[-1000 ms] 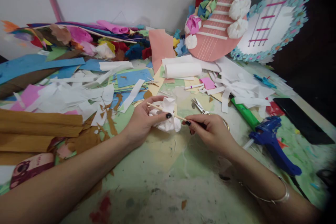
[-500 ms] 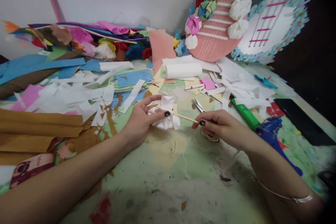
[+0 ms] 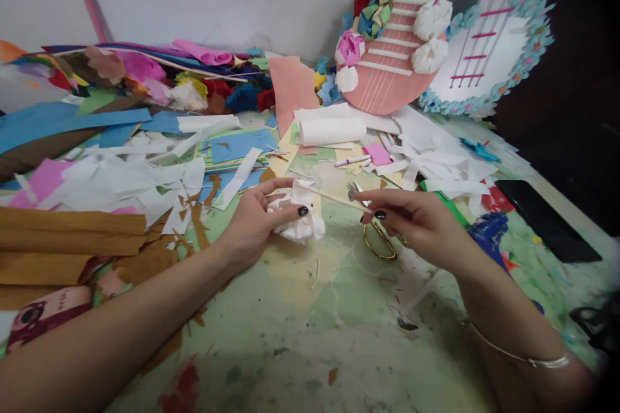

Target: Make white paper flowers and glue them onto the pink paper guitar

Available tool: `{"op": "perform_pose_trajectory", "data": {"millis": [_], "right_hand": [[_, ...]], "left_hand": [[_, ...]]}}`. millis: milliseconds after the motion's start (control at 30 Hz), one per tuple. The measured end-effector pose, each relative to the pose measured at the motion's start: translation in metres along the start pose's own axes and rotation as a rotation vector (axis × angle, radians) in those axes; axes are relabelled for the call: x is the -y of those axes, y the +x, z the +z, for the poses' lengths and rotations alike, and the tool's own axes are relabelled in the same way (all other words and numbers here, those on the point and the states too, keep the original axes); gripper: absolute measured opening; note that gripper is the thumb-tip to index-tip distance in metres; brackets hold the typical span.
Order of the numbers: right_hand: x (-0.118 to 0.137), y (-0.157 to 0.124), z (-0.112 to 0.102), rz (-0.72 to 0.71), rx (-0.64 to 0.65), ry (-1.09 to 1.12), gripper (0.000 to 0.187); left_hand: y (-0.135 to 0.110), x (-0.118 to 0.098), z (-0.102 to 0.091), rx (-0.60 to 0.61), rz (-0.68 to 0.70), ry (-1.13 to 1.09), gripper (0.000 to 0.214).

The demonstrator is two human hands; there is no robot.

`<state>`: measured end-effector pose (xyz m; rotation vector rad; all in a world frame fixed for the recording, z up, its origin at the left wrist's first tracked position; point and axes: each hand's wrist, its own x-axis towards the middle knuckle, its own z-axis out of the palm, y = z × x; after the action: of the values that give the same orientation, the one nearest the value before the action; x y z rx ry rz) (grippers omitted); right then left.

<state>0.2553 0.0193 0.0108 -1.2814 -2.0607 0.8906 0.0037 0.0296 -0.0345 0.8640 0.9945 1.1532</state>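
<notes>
My left hand point(image 3: 254, 219) is closed around a crumpled white paper flower point(image 3: 300, 222), thumb pressed on top of it. My right hand point(image 3: 411, 219) pinches one end of a thin wooden stick point(image 3: 332, 197) whose other end reaches the top of the white paper. Under my right hand lie scissors with gold handles point(image 3: 380, 242) on the green table point(image 3: 314, 335).
White, blue and brown paper scraps point(image 3: 145, 174) cover the left and back. A white paper roll point(image 3: 332, 131), a pen point(image 3: 353, 160), a green stick point(image 3: 448, 203), a blue glue gun point(image 3: 489, 232), a black phone point(image 3: 547, 219) and pink point(image 3: 392, 71) and white point(image 3: 484, 58) paper guitars sit to the right.
My right hand has drawn the stick out to the right and up, so only its tip now meets the white paper. The left hand kept its hold.
</notes>
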Motion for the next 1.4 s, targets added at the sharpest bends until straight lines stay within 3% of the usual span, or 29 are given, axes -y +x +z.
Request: {"op": "perform_pose_trajectory", "data": {"millis": [167, 467, 1033, 1400], "right_hand": [[0.001, 0.001, 0.017, -0.179, 0.015, -0.167, 0.052], [0.002, 0.003, 0.03, -0.234, 0.009, -0.265, 0.045], [-0.001, 0.0, 0.035, -0.342, -0.069, -0.288, 0.052], [-0.005, -0.001, 0.036, -0.366, -0.088, -0.3, 0.058]], "left_hand": [[-0.006, 0.001, 0.003, 0.087, -0.044, 0.072, 0.053], [-0.015, 0.0, 0.007, 0.272, -0.128, 0.125, 0.042], [-0.017, 0.002, 0.008, 0.23, -0.153, 0.17, 0.046], [-0.016, 0.001, 0.009, 0.321, -0.19, 0.129, 0.048]]}}
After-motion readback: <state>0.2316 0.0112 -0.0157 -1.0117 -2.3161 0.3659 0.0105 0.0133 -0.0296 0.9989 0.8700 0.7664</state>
